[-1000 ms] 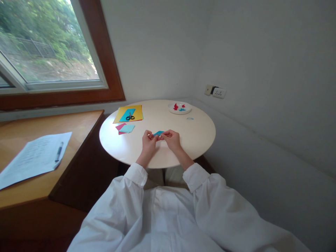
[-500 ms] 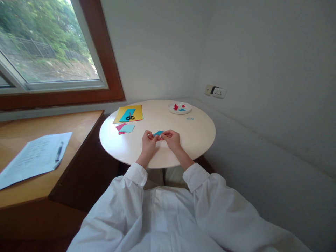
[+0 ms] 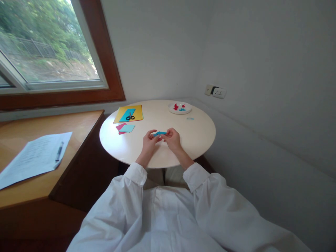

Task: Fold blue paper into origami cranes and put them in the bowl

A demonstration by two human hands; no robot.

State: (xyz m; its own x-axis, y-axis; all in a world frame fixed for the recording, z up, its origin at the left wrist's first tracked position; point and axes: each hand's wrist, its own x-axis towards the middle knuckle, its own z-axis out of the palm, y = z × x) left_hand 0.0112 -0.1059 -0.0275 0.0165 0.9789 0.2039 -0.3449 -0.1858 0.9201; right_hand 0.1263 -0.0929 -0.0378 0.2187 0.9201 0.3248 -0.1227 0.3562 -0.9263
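Between my two hands is a small piece of folded blue paper, over the near half of the round white table. My left hand pinches its left side, thumb toward me and index finger curled behind. On the right side, my right hand grips it between thumb and fingers. The thumbs come close together at the paper's near edge. Fingers cover both ends of the paper, so its full shape is hidden.
Black-handled scissors lie on blue and yellow sheets at the back left. Nearer are pink and light-blue paper squares. A white plate holds small red and blue folded pieces. A pale scrap lies close by.
The blue paper now looks flatter and wider, with less of its pointed top showing. My fingers have shifted on it, and the left index finger is raised and more extended.
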